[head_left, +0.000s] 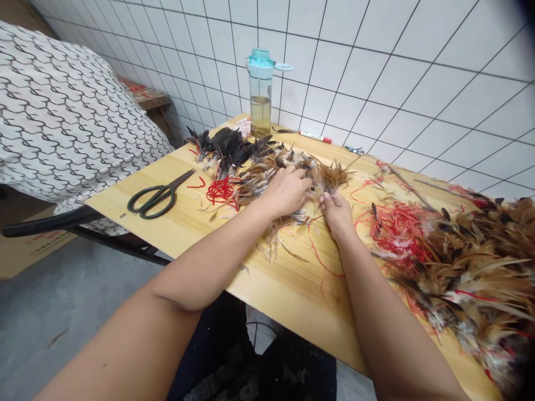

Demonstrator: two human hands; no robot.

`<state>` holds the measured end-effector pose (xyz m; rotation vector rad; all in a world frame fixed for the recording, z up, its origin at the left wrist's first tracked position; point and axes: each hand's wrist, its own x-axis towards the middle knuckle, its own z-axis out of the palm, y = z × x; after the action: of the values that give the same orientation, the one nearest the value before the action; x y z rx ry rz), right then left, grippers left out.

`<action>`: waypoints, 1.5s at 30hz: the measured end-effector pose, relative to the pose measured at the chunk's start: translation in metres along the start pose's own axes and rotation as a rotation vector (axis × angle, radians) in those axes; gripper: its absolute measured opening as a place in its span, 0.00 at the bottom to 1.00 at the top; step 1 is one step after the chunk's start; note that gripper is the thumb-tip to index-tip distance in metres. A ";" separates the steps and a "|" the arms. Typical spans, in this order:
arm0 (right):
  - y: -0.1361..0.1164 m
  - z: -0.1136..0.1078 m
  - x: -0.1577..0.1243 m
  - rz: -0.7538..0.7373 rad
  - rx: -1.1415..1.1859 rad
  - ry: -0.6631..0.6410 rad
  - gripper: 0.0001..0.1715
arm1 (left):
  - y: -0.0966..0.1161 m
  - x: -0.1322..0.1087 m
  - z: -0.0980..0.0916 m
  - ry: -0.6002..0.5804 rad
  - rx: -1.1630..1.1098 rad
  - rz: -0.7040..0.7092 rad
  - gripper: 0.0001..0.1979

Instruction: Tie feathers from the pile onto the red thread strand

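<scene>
My left hand (289,189) rests on a loose pile of brown feathers (259,177), its fingers curled down into them; its fingertips are partly hidden. Close beside it, my right hand (336,210) pinches a small bunch of brown feathers (333,177) by the quill end, the tips pointing away from me. A thin red string (313,248) lies on the table below the right hand. Behind the pile is a cluster of black feathers (229,146), and a tangle of red strings (221,191) sits left of my left hand.
Black-handled scissors (156,196) lie at the left of the wooden table (288,289). A water bottle (261,94) and a red-white marker (315,137) are by the tiled wall. Red string (401,228) and a large feather heap (480,262) cover the right side. Patterned cloth (75,106) hangs left.
</scene>
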<state>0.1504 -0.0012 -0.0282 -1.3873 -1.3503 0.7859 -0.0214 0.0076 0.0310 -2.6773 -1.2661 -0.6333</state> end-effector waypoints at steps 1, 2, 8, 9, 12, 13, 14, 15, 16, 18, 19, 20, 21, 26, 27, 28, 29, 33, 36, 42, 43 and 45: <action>0.000 0.000 0.000 0.014 0.020 0.005 0.17 | -0.001 0.000 0.001 0.004 -0.023 -0.001 0.11; -0.001 0.000 0.000 0.028 0.039 0.008 0.17 | -0.001 0.001 0.002 0.013 -0.049 -0.001 0.11; -0.007 0.000 -0.001 0.063 0.139 -0.030 0.20 | 0.002 0.007 0.007 -0.006 -0.395 -0.165 0.11; -0.008 0.000 -0.001 0.063 0.161 -0.043 0.21 | 0.003 0.008 0.009 -0.031 -0.508 -0.230 0.11; -0.011 0.000 -0.002 0.076 0.231 -0.093 0.24 | 0.009 0.009 0.015 -0.077 -0.897 -0.372 0.11; -0.012 0.001 -0.002 0.085 0.244 -0.108 0.25 | 0.010 0.009 0.017 -0.074 -1.005 -0.395 0.11; -0.012 0.001 -0.002 0.094 0.249 -0.116 0.25 | 0.012 0.009 0.020 -0.060 -1.084 -0.413 0.11; -0.012 0.001 -0.003 0.102 0.249 -0.123 0.26 | 0.013 0.009 0.023 -0.040 -1.137 -0.429 0.11; -0.012 0.001 -0.003 0.106 0.247 -0.128 0.27 | 0.014 0.009 0.026 -0.018 -1.172 -0.441 0.11; -0.012 0.001 -0.003 0.098 0.242 -0.138 0.28 | 0.016 0.008 0.029 0.023 -1.224 -0.439 0.11; -0.012 0.001 -0.004 0.086 0.240 -0.149 0.28 | 0.016 0.008 0.030 0.034 -1.253 -0.428 0.12; -0.013 0.001 -0.004 0.071 0.236 -0.165 0.28 | 0.016 0.008 0.031 0.043 -1.277 -0.417 0.12; -0.014 0.000 -0.005 0.057 0.230 -0.180 0.28 | 0.016 0.008 0.030 0.051 -1.292 -0.410 0.13; -0.015 0.000 -0.006 0.040 0.219 -0.200 0.28 | 0.014 0.008 0.031 0.086 -1.211 -0.422 0.13; -0.015 0.000 -0.005 0.048 0.222 -0.202 0.28 | 0.013 0.009 0.032 0.087 -1.181 -0.418 0.13; -0.014 0.000 -0.005 0.057 0.224 -0.202 0.29 | 0.012 0.009 0.033 0.086 -1.149 -0.415 0.12; -0.014 0.001 -0.004 0.067 0.226 -0.200 0.29 | 0.011 0.009 0.034 0.084 -1.120 -0.415 0.12; -0.011 0.002 -0.003 0.074 0.220 -0.186 0.31 | 0.008 0.010 0.033 0.063 -1.044 -0.403 0.09; -0.011 0.002 -0.004 0.058 0.214 -0.210 0.30 | 0.007 0.011 0.024 0.020 -0.982 -0.305 0.11; -0.016 -0.001 -0.006 0.043 0.213 -0.318 0.30 | 0.003 0.012 0.017 0.003 -0.908 -0.150 0.10; -0.018 -0.002 -0.007 0.041 0.209 -0.341 0.31 | 0.001 0.012 0.018 -0.013 -0.951 -0.136 0.10; -0.020 -0.004 -0.008 0.040 0.205 -0.394 0.32 | -0.001 0.011 0.021 -0.084 -1.115 -0.122 0.09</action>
<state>0.1466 -0.0123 -0.0097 -1.1372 -1.4919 1.2362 -0.0097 0.0219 0.0158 -3.4613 -1.3469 -1.6623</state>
